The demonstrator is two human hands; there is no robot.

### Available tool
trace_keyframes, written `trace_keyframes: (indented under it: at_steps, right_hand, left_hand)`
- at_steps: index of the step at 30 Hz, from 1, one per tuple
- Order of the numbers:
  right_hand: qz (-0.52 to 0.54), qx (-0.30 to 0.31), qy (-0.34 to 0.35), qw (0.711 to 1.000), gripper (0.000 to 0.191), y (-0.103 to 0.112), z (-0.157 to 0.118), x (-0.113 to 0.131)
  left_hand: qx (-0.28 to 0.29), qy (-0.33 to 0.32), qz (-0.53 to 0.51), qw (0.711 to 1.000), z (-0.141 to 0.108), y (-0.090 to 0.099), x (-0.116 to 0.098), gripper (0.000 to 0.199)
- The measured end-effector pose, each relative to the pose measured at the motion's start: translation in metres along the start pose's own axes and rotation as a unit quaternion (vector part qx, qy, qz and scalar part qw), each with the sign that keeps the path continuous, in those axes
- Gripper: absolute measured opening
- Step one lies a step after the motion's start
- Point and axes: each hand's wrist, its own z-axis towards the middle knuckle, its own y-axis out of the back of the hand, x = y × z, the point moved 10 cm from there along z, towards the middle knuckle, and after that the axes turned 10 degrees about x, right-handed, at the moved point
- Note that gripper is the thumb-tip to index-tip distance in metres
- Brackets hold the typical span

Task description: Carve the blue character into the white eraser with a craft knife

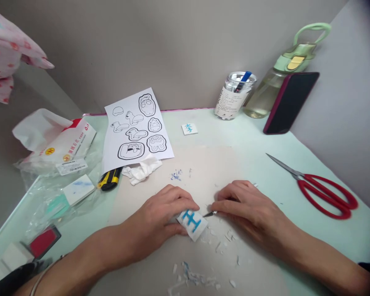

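A small white rubber block (200, 231) with a blue character on its top face is held at its left side by my left hand (165, 213), thumb and fingers closed on it. My right hand (243, 205) grips a carving knife (210, 213); only its short dark metal tip shows, pointing left at the block's right edge. The handle is hidden under the fingers. White shavings (218, 246) lie right of and below the block. A second white piece with a blue character (189, 129) rests farther back.
Red-handled scissors (327, 193) lie at right. A phone (291, 102), water bottle (265, 88) and jar of pens (232, 98) stand behind. At left are a printed sheet (132, 131), crumpled tissue (142, 169), box cutter (110, 179), tissue pack (61, 139) and red ink pad (45, 242).
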Motion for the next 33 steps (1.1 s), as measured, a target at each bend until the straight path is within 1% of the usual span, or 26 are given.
trace_keyframes:
  at_steps: [3, 8, 12, 16, 22, 27, 33]
  right_hand:
    - [0.003, 0.007, 0.0, 1.0, 0.03, -0.002, 0.0, 0.002]
    - [-0.002, 0.027, -0.017, 0.999, 0.031, -0.009, -0.004, 0.002]
    - [-0.016, 0.023, -0.024, 0.999, 0.032, -0.011, -0.006, 0.001]
    - [-0.022, 0.033, -0.025, 0.999, 0.033, -0.013, -0.005, 0.002]
    - [-0.028, 0.021, -0.026, 0.999, 0.035, -0.014, -0.006, 0.006]
    - [-0.042, -0.016, -0.024, 0.999, 0.033, -0.01, -0.009, 0.012]
    - [-0.033, -0.027, -0.023, 0.999, 0.035, -0.012, -0.013, 0.016]
  left_hand:
    - [0.02, -0.006, 0.006, 1.0, 0.001, -0.001, -0.001, 0.034]
    - [0.042, -0.003, 0.028, 0.999, 0.001, -0.003, -0.003, 0.041]
    - [0.059, -0.005, 0.025, 0.998, 0.002, -0.005, -0.003, 0.042]
    - [0.056, -0.013, 0.024, 0.998, 0.002, -0.005, -0.003, 0.042]
    - [0.055, -0.022, 0.014, 0.998, 0.004, -0.006, 0.001, 0.04]
    - [0.048, -0.029, -0.007, 0.998, 0.005, -0.003, 0.002, 0.037]
    - [0.045, -0.024, -0.016, 0.999, 0.006, -0.004, 0.003, 0.036]
